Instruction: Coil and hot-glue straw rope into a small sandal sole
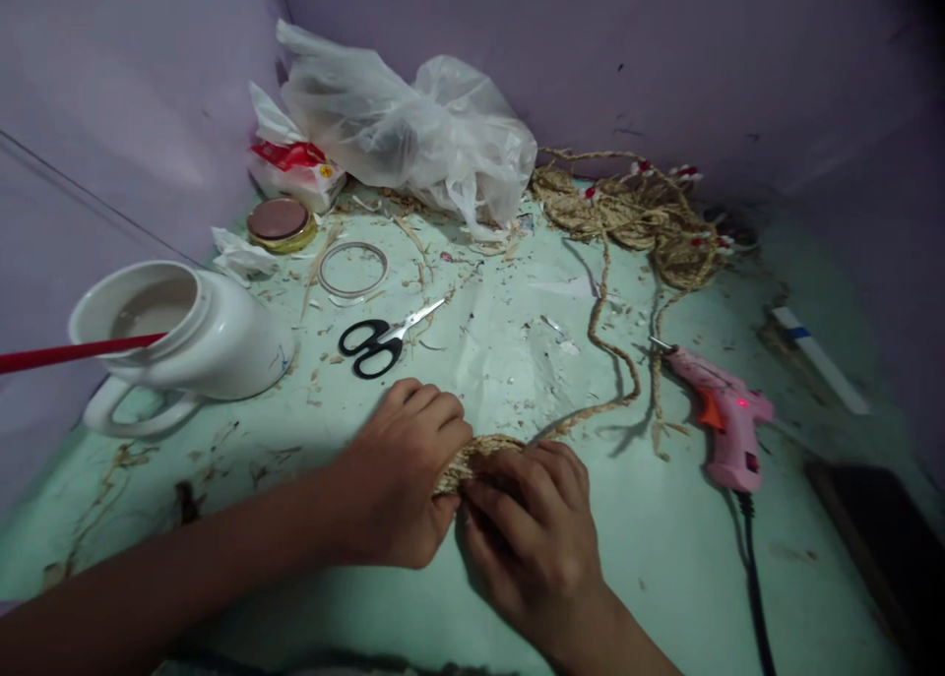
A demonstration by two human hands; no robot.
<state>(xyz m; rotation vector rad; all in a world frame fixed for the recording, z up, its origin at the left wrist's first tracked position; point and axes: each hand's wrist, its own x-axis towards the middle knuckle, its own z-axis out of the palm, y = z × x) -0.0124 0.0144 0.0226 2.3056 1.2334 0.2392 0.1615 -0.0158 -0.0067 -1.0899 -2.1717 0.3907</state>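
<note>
Between my hands is a coiled piece of braided straw rope (452,477), partly hidden by my fingers. My left hand (409,474) is closed around its left side. With bent fingers, my right hand (542,528) grips the right edge of the coil. From there a loose length of braided rope (601,400) runs up and back across the table. A pink glue gun (727,415) with a lit red light lies to the right of my right hand. Black-handled scissors (384,341) rest beyond my left hand, their blades slightly apart.
A white mug (243,332) with a red stick (81,351) stands at left. Behind are a tape ring (352,268), a round tin (281,223), a tissue pack (302,174), a plastic bag (413,125) and braided coils (612,209). A dark flat object (863,528) lies right. Straw scraps litter the table.
</note>
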